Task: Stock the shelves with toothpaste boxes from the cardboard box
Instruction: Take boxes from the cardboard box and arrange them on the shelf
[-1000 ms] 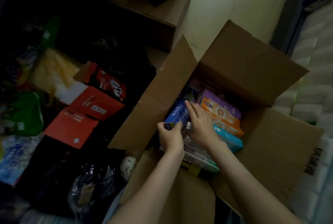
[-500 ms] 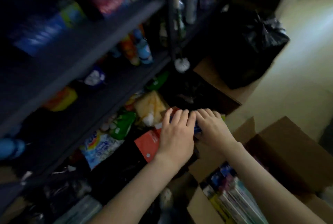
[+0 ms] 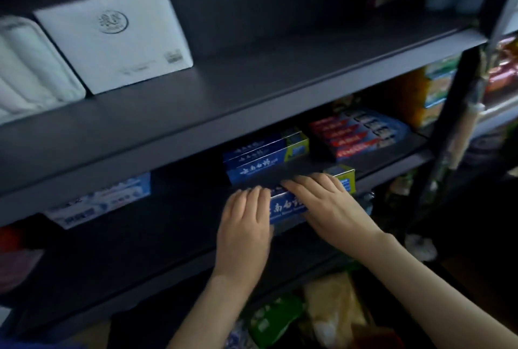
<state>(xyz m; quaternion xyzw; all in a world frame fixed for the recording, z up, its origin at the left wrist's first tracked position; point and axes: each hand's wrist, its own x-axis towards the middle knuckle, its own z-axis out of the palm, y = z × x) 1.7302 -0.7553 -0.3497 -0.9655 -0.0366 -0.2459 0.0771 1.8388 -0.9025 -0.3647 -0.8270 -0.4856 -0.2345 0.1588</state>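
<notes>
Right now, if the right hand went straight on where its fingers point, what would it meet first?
Probably the right hand meets the shelved stack of blue boxes, just beyond the toothpaste box it holds; depth unclear.

this looks like a small shop. dark shelves (image 3: 252,87) hold many of the same things in neat rows: blue toothpaste boxes (image 3: 260,158) in the middle, red boxes (image 3: 356,135) toward the right end, and a white box (image 3: 117,37) and wrapped white rolls (image 3: 28,68) at the left end above.
</notes>
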